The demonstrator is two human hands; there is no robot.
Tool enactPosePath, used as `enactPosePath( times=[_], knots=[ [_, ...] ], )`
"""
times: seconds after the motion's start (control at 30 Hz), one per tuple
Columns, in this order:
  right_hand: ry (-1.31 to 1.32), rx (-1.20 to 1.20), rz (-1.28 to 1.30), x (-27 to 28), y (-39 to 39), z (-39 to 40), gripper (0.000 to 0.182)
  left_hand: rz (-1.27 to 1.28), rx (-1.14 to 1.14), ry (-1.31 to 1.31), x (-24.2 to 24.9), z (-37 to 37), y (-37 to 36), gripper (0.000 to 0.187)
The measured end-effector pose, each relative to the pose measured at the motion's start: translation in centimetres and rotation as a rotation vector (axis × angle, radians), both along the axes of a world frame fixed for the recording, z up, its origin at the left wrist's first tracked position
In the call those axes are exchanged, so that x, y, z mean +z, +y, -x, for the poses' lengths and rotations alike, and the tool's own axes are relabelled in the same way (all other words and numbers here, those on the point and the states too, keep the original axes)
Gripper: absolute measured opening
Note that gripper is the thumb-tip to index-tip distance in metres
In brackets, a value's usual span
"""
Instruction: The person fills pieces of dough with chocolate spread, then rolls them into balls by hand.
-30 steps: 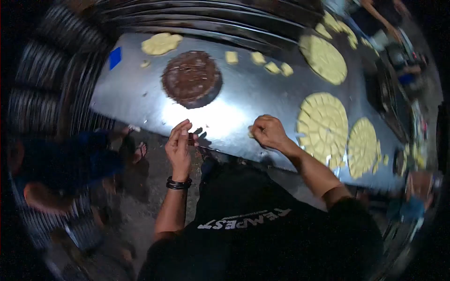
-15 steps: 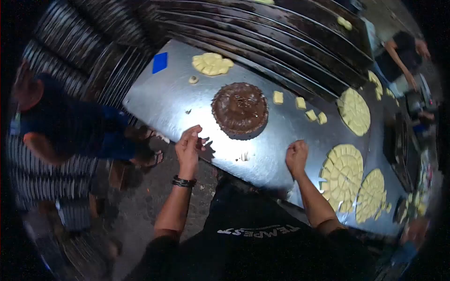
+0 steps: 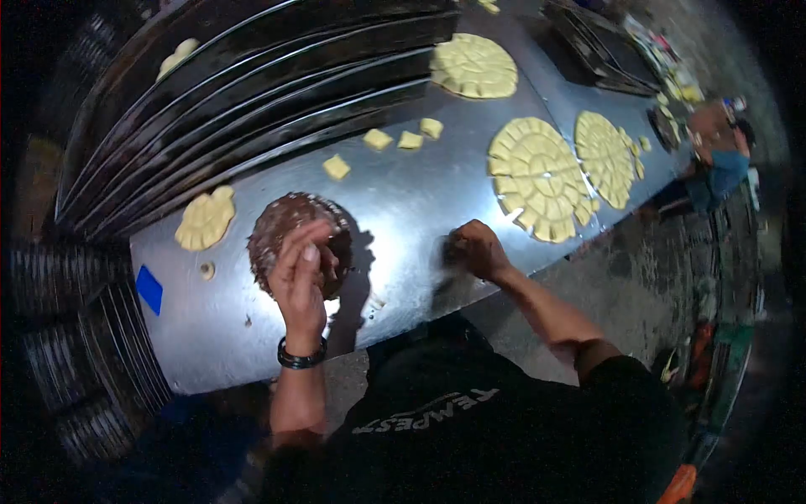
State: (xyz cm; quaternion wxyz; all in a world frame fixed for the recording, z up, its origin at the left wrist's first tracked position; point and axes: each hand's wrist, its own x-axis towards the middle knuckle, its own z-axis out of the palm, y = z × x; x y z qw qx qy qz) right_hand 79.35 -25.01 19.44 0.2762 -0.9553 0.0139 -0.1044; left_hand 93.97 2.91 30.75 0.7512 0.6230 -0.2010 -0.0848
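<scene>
A round mound of brown chocolate-like filling [image 3: 281, 223] lies on the metal table, its surface glossy and rough-edged. My left hand [image 3: 300, 273], with a dark bracelet at the wrist, hovers in front of it and hides part of it. Its fingers are stretched out and hold nothing I can see. Over the table to the right, my right hand [image 3: 480, 252] is curled closed. Its fingertips face away, so anything inside is hidden; a dark shadow lies beside it. Small dough pieces [image 3: 337, 167] sit behind the mound.
Cut dough rounds [image 3: 539, 178] lie to the right, with another dough round [image 3: 474, 67] farther back. Dark trays [image 3: 277, 92] stand along the back edge. A blue scraper-like piece [image 3: 149, 290] and a lobed dough piece [image 3: 205, 220] lie left. Another person [image 3: 722, 160] is at far right.
My view has swung to the right, so the table appears turned and the mound sits farther left. My left hand now overlaps the mound in view. My right hand stays curled.
</scene>
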Motion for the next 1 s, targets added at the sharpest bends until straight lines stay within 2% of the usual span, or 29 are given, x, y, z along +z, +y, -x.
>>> enactPosePath(
  times=[0.03,0.1,0.13,0.2,0.3,0.4,0.43,0.53,0.6,0.67,0.73,0.77,0.83,0.87,0.93,1.0],
  knots=[
    [0.093,-0.081,-0.279,-2.2,-1.5,0.2,0.015,0.045,-0.037,0.095,-0.1,0.9,-0.6,0.027],
    [0.421,-0.363,-0.609,1.5,-2.0,-1.8,0.024,0.044,-0.089,0.199,-0.2,2.5,-1.0,0.027],
    [0.187,-0.323,-0.591,2.4,-1.7,-3.0,0.023,0.044,-0.095,0.239,-0.2,3.2,-1.1,0.027],
    [-0.101,-0.226,-0.457,1.4,-1.7,-6.2,0.023,0.001,-0.030,0.199,-0.4,4.6,-1.2,0.029],
    [-0.185,0.145,-0.040,-2.6,-5.1,-9.6,0.028,-0.063,0.134,0.182,0.2,7.3,-0.9,0.030],
    [0.285,-0.090,-0.344,1.6,-6.8,-14.3,0.037,-0.063,0.320,0.231,0.3,11.4,-1.0,0.034],
    [0.085,-0.108,-0.339,0.4,-7.5,-16.4,0.036,-0.111,0.348,0.229,0.6,12.7,-1.1,0.034],
    [-0.038,-0.026,0.122,-5.3,-9.1,-21.2,0.034,-0.152,0.445,0.286,1.1,16.4,-2.5,0.035],
    [-0.052,-0.014,0.039,-5.3,-8.7,-21.8,0.026,-0.040,0.505,0.261,0.4,17.8,-4.0,0.037],
    [0.168,0.026,-0.101,-2.5,-8.3,-20.7,0.026,-0.058,0.529,0.305,-1.1,18.5,-5.2,0.038],
    [-0.089,0.143,-0.692,-3.2,-7.0,-17.8,0.029,-0.098,0.475,0.329,-2.4,18.2,-7.1,0.040],
    [0.032,0.137,-0.783,-1.3,-6.0,-15.0,0.030,-0.102,0.478,0.340,-2.9,17.8,-8.5,0.040],
    [0.365,0.129,-0.914,6.2,-2.8,-7.8,0.030,-0.157,0.504,0.302,-5.5,16.8,-10.2,0.042],
    [0.567,0.125,-0.944,8.0,-1.7,-5.4,0.029,-0.076,0.590,0.243,-5.0,16.4,-12.0,0.040],
    [0.391,0.171,-1.274,4.9,1.4,-1.0,0.024,0.029,0.831,0.112,-5.3,15.3,-14.7,0.029],
    [0.328,0.173,-1.184,2.8,3.0,1.5,0.021,0.036,0.812,0.161,-5.6,15.4,-14.2,0.026]
  ],
)
